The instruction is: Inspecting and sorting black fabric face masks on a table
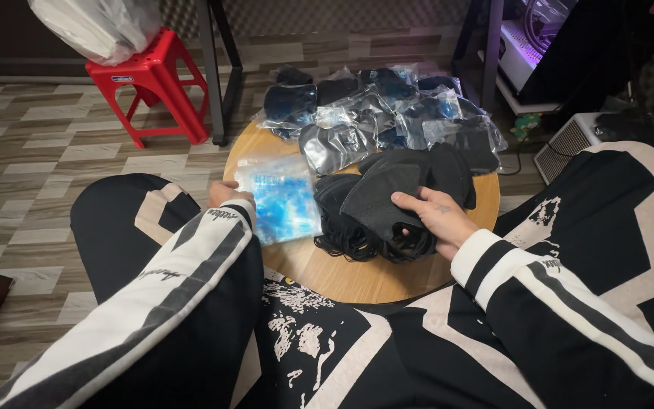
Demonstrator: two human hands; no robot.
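Note:
On a small round wooden table lies a heap of loose black face masks with tangled ear loops. My right hand grips one black mask at the top of that heap. My left hand rests at the left edge of a stack of clear blue-printed plastic bags, fingers on the stack; the sleeve hides most of the hand. Both arms wear black sleeves with white stripes.
Several sealed clear bags holding black masks are piled at the table's far side. A red plastic stool with a white plastic bag on it stands at the back left. Black metal legs and a white device flank the table.

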